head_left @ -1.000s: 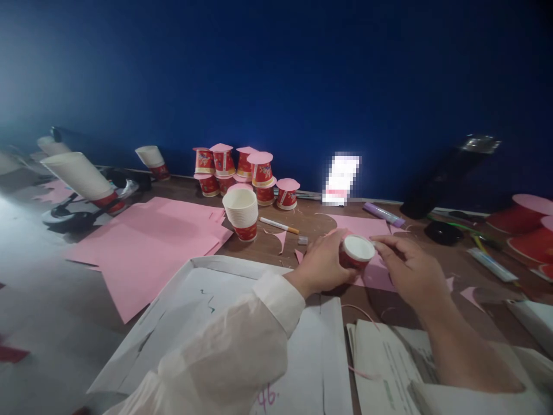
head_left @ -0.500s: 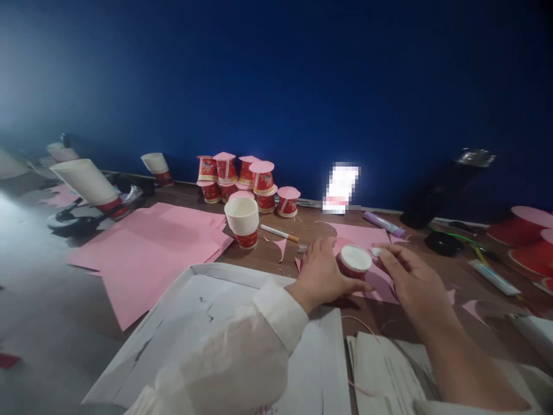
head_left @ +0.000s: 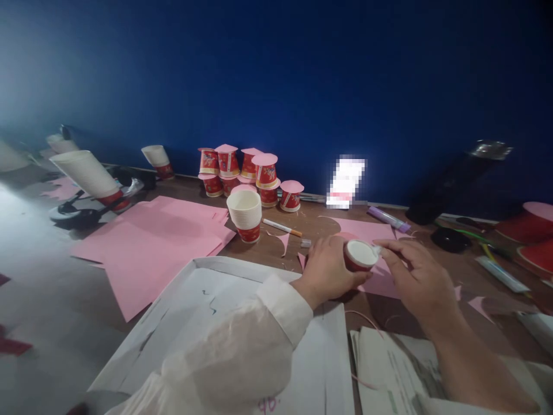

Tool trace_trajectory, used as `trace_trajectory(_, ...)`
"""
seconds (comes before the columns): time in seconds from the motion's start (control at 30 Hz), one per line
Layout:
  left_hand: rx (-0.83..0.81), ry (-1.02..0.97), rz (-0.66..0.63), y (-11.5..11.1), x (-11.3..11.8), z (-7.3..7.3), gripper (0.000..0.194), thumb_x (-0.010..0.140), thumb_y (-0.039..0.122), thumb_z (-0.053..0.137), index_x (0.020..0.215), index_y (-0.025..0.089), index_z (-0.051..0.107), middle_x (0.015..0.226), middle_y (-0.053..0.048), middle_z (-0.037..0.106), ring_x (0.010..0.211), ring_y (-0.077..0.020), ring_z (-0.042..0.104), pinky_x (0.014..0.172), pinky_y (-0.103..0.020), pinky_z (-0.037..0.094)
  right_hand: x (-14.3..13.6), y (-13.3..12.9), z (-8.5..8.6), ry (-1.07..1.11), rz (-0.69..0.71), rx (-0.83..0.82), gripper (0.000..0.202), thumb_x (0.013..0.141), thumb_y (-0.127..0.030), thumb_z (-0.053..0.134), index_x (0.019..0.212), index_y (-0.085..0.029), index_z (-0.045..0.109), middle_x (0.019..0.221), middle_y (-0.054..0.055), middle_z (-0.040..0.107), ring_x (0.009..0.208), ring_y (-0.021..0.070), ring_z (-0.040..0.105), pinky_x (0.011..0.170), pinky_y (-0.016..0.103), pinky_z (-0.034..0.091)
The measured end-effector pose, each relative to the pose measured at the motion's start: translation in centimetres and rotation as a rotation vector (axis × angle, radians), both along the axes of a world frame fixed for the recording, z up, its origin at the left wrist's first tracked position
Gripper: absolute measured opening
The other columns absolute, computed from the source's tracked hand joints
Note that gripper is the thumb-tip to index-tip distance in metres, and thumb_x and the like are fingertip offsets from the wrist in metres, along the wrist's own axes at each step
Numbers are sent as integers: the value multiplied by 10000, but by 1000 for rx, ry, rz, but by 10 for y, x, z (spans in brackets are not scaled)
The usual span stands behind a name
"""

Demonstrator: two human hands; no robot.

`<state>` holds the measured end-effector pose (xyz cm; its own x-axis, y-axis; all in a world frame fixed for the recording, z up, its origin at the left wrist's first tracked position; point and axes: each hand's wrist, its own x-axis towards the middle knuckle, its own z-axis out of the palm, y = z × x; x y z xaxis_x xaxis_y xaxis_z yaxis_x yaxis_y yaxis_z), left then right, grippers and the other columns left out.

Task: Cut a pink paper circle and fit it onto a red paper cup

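My left hand (head_left: 330,268) is closed around a small red paper cup (head_left: 356,266), whose round white end faces up. Beside it, my right hand (head_left: 417,276) pinches a small whitish piece (head_left: 377,251) against the cup's rim; its kind is too small to make out. Under both hands lies a cut pink paper sheet (head_left: 380,286). To the left, a stack of paper cups (head_left: 244,210) stands mouth up, with a thin white-and-orange pen (head_left: 281,227) and its clear cap (head_left: 306,243) near it.
Red cups topped with pink discs (head_left: 265,170) stand by the blue wall, some stacked. Pink sheets (head_left: 151,236) and a white box lid (head_left: 242,288) lie left. A lit phone (head_left: 345,181), purple tube (head_left: 389,219), black bottle (head_left: 453,178) and papers (head_left: 384,369) are around.
My right hand has brought the whitish piece from just beside the cup to its rim. The left hand still grips the cup, now slightly tilted. The view has shifted a little.
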<state>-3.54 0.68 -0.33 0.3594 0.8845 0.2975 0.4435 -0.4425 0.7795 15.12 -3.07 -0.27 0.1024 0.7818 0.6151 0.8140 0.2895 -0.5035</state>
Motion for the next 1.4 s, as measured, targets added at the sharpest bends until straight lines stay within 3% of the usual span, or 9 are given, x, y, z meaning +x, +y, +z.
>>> trace_trajectory(0.17,17,-10,-13,1,-1,0,539,691,413,855,1180,250,695,1122,-79,726,1075,-325,654,977,-481,513,1,0,2,41,-87,-24,294,920,-450,572,990,-249,775,1009,84,780,999,290,707,921,428,516)
trace_trajectory(0.33,-16,-30,-99,3,-5,3,519,728,337,812,1219,249,669,1163,-80,729,1098,-306,658,995,-458,509,0,-4,10,216,-169,-199,381,889,-524,585,1088,-265,782,952,69,794,829,274,723,792,405,539)
trace_trajectory(0.4,-32,-32,-123,3,-7,4,575,712,325,826,1255,248,652,1195,-87,723,1134,-312,649,1020,-468,497,-1,-4,11,232,-161,-214,405,884,-529,585,1113,-259,781,942,72,797,806,270,719,771,401,540)
trace_trajectory(0.57,-62,-59,-136,4,-8,4,691,637,404,911,1258,244,654,1235,-104,707,1187,-338,626,1052,-500,482,-3,-1,5,126,-108,-111,330,890,-493,580,991,-255,785,1021,84,792,966,292,711,890,431,521)
trace_trajectory(0.9,-44,-85,-118,6,-7,-1,581,684,422,888,1198,232,694,1200,-96,730,1134,-312,651,995,-462,509,-3,-2,1,107,-48,-50,270,915,-445,627,1028,-251,778,1024,59,774,905,235,695,843,370,534)
trace_trajectory(1.4,-29,-74,-118,4,-7,1,536,724,410,864,1201,235,694,1196,-85,736,1124,-294,663,989,-443,514,-4,-9,3,224,-61,-129,244,873,-448,708,1038,-290,791,1015,33,800,885,247,734,856,395,570)
